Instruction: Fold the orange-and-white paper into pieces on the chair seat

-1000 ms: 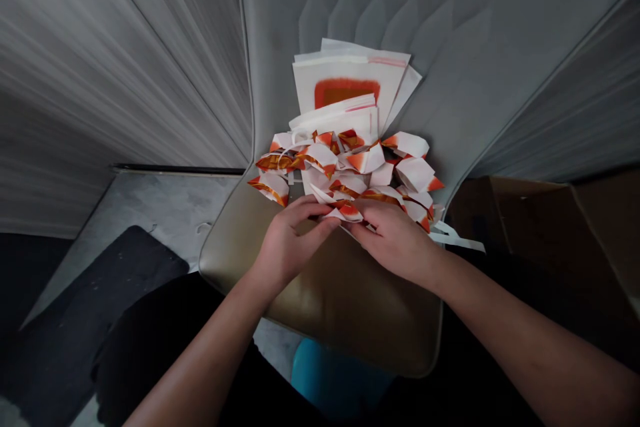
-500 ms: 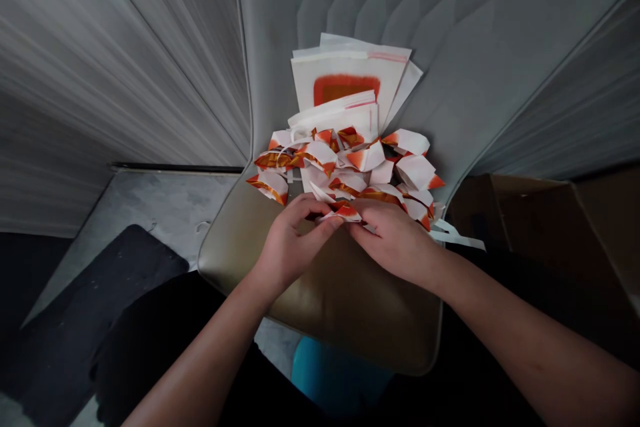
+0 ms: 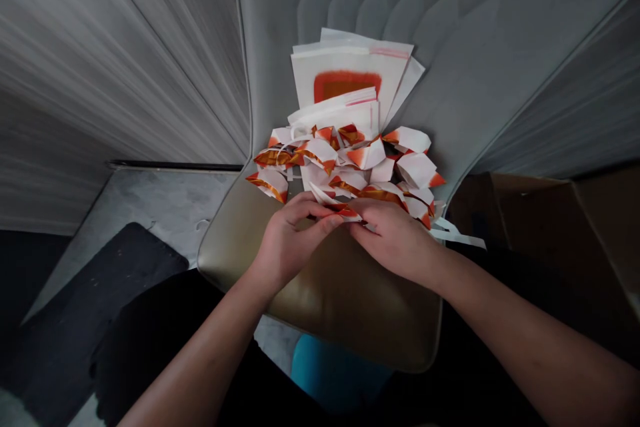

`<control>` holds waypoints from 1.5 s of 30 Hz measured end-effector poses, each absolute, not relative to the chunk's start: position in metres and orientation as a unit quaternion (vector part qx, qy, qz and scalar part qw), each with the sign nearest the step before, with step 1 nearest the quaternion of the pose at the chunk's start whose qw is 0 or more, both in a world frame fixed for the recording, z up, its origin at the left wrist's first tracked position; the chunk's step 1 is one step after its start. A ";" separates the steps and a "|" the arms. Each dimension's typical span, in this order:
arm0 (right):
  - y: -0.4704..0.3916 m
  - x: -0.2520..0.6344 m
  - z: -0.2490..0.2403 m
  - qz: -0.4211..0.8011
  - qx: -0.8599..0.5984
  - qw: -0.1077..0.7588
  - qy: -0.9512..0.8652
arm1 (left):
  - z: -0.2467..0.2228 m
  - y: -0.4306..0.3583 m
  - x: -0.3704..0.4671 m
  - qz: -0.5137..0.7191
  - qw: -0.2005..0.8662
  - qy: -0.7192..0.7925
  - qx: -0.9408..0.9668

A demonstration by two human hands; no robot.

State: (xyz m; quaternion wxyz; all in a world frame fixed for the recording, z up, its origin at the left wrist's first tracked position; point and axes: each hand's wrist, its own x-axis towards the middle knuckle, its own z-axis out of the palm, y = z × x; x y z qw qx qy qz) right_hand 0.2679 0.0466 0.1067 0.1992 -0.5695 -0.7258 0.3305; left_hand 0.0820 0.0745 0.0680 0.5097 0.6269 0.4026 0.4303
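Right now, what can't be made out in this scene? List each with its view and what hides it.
Underside of the folded paper piece, head view: covered by the left hand and right hand.
Bottom of the printed sheet, head view: behind smaller sheets.
Most of the blue object, head view: beneath the seat.
Bottom of the cardboard box, head view: lost in shadow.

Just below the frame's centre, the left hand [image 3: 290,240] is now laying its thumb farther right over the folded paper piece [image 3: 351,213] — less of its white-and-red face is showing. The white sheets [image 3: 305,77] are appearing slightly higher, towards the top edge.
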 end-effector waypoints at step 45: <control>0.044 0.274 0.107 0.452 -0.633 0.287 -0.559 | 0.066 0.080 0.078 0.438 0.505 0.417 0.616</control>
